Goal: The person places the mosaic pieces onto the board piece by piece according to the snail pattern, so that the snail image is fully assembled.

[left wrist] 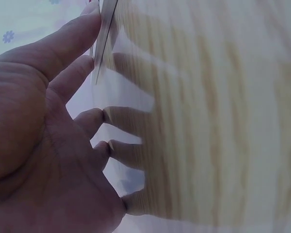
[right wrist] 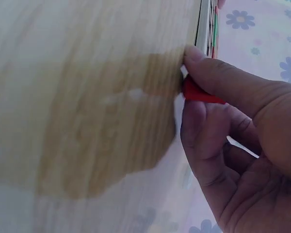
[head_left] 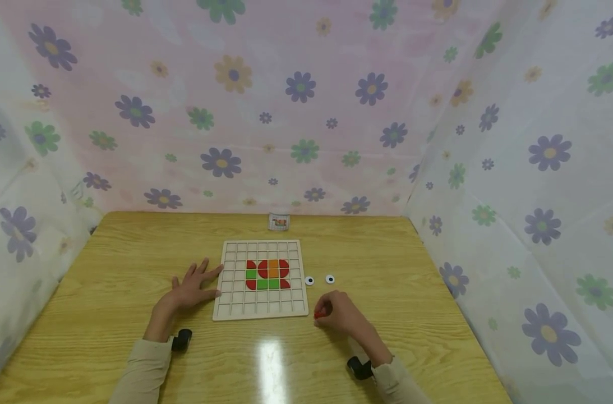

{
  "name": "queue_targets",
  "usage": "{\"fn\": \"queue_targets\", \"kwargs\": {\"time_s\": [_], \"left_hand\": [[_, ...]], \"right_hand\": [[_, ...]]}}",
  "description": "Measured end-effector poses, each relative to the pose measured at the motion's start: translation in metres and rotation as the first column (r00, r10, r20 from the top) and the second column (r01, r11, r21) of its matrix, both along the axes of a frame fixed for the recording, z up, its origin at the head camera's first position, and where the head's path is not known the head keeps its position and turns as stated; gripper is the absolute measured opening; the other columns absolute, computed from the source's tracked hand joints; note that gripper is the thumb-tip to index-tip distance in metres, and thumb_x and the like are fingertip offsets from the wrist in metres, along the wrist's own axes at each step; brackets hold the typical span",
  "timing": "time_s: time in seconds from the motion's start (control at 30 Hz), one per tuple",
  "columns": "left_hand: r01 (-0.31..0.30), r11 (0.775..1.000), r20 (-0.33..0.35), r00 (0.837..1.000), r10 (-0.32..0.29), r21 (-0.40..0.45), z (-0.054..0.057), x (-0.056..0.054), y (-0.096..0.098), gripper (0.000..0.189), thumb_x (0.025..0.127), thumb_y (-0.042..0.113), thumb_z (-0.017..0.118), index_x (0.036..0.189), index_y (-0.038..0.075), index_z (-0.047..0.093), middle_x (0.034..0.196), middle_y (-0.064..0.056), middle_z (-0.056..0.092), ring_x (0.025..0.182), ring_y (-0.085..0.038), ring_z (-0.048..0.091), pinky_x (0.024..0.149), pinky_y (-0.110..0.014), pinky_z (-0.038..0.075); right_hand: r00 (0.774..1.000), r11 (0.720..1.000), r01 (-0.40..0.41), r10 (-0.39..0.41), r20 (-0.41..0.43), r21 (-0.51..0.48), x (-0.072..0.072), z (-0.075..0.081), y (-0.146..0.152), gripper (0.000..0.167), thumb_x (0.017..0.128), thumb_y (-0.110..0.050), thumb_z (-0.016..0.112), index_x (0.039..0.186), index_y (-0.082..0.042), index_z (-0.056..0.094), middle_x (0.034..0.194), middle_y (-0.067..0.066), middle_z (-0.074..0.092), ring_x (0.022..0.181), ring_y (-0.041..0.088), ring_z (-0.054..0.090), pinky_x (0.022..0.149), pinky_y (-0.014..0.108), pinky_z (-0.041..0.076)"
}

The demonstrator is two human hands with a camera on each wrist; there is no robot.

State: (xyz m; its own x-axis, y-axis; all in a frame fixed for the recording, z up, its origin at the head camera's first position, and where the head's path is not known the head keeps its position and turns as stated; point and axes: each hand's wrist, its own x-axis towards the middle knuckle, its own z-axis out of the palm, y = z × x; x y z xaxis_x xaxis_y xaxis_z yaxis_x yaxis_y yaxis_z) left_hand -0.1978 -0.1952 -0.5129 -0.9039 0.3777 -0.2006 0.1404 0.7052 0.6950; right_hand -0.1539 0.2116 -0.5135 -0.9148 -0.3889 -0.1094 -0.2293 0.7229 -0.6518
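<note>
A pale wooden grid board [head_left: 235,308] lies flat on the table, with red, green and orange tiles [head_left: 268,284] set in its middle cells. My left hand [head_left: 189,290] rests at the board's left edge, fingers spread and fairly straight, thumb and index finger touching the rim. Just off the board's lower right corner, my right hand [head_left: 340,313] pinches a small red tile [right wrist: 199,92] between thumb and fingers, close over the tabletop. Two round white eye pieces with black pupils, a nearer one [head_left: 309,280] and a farther one [head_left: 330,279], lie right of the board.
Behind the board, near the table's back edge, lies a small picture card [head_left: 279,222] with a coloured figure. Flower-printed curtains [head_left: 301,112] enclose the wooden table [head_left: 150,241] at the back and both sides. Black wrist cameras [head_left: 182,340] sit on both forearms.
</note>
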Motion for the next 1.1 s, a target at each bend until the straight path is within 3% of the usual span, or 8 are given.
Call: {"fn": "queue_targets", "kwargs": {"time_s": [0.23,0.47,0.67,0.8,1.1], "left_hand": [[0.004,1.000,0.004,1.000,-0.004,-0.020,0.000,0.002,0.002,0.073,0.098,0.034,0.068,0.157,0.007,0.037,0.164,-0.034,0.004,0.148,-0.060,-0.003,0.101,-0.087,-0.008],[0.001,1.000,0.008,1.000,-0.001,-0.011,-0.004,0.001,0.001,0.071,0.098,0.033,0.067,0.158,0.007,0.037,0.165,-0.033,0.004,0.148,-0.060,-0.004,0.102,-0.086,-0.009],[0.005,1.000,0.003,1.000,-0.005,-0.014,-0.005,-0.002,-0.001,0.071,0.099,0.034,0.066,0.158,0.008,0.035,0.165,-0.033,0.002,0.149,-0.059,-0.005,0.102,-0.086,-0.010],[0.010,1.000,-0.004,1.000,-0.011,-0.018,-0.006,-0.004,-0.002,0.072,0.099,0.034,0.066,0.158,0.008,0.035,0.165,-0.033,0.002,0.148,-0.060,-0.006,0.101,-0.086,-0.009],[0.013,1.000,0.007,1.000,-0.013,-0.016,-0.005,-0.003,-0.002,0.072,0.099,0.034,0.067,0.158,0.008,0.035,0.165,-0.033,0.001,0.148,-0.060,-0.007,0.101,-0.086,-0.010]], "right_hand": [[1.000,0.999,-0.012,0.013,0.014,-0.047,-0.001,-0.006,0.004,0.010,0.084,-0.014,0.085,0.079,-0.012,0.077,0.074,-0.006,0.069,0.067,0.005,0.057,0.061,0.023,0.048],[0.998,0.991,0.030,-0.024,0.051,-0.132,-0.007,-0.007,0.006,0.011,0.091,-0.013,0.077,0.097,-0.005,0.081,0.091,0.002,0.077,0.081,0.008,0.065,0.070,0.024,0.053],[0.995,0.978,0.079,-0.065,0.075,-0.192,-0.011,-0.003,-0.001,0.011,0.094,-0.011,0.073,0.100,-0.002,0.078,0.089,0.005,0.076,0.078,0.010,0.067,0.066,0.023,0.052],[0.989,0.953,0.126,-0.099,0.109,-0.275,-0.013,-0.004,-0.005,0.013,0.096,-0.011,0.070,0.103,-0.001,0.074,0.088,0.009,0.077,0.073,0.014,0.069,0.062,0.024,0.053],[0.982,0.886,0.186,-0.148,0.121,-0.425,-0.014,-0.009,-0.020,0.016,0.097,-0.016,0.070,0.104,-0.003,0.074,0.100,0.011,0.075,0.086,0.013,0.064,0.064,0.027,0.055]]}}
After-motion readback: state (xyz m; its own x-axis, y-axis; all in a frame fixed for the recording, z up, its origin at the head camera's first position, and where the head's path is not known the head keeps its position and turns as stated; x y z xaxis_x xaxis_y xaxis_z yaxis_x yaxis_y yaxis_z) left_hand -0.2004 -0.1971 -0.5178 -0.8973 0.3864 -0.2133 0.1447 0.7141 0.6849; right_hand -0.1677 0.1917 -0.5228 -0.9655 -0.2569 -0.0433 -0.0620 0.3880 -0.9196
